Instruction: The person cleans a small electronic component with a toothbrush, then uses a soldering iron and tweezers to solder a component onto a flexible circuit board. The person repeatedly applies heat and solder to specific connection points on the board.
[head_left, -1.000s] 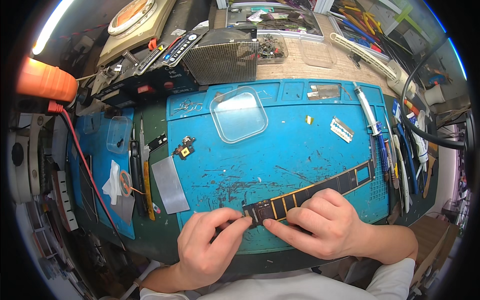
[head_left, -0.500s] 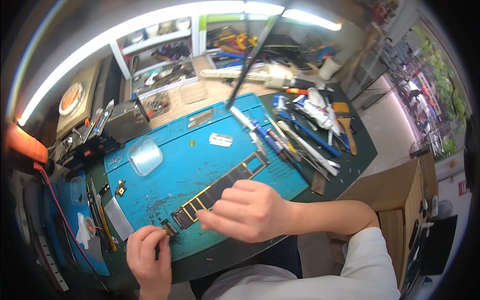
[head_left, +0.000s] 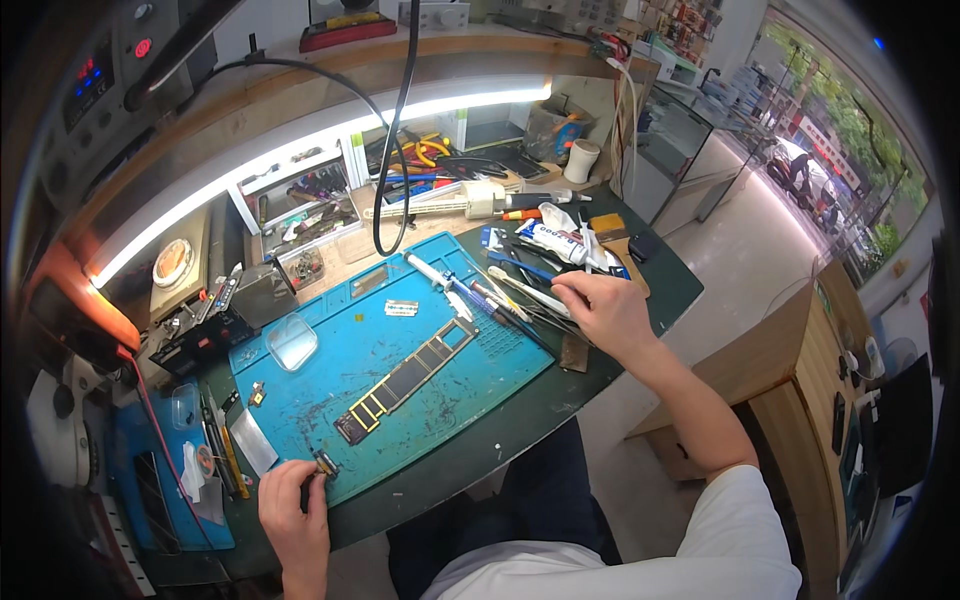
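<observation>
Between the fingertips of my left hand (head_left: 293,515) is a small dark electronic part (head_left: 326,464) with a metallic edge, at the mat's near left edge. My right hand (head_left: 612,312) is over the right side of the bench, beside a row of hand tools. Its fingers are curled together, and whatever they hold, if anything, is hidden. A white-handled tool (head_left: 530,292) lies close to its fingertips. On the blue mat (head_left: 450,415), apart from both hands, a long narrow circuit board (head_left: 405,378) with gold-coloured frames lies at a slant.
A clear plastic dish (head_left: 292,343), a small metal piece (head_left: 257,393) and a white-and-silver strip (head_left: 401,308) are on the mat. A syringe (head_left: 428,270), a white tube (head_left: 555,238) and a brush lie at the right. A black cable (head_left: 384,215) hangs over the back.
My right hand has moved from above the circuit board out to the tools at the right. My left hand stays at the mat's edge with the small part. The view has shifted.
</observation>
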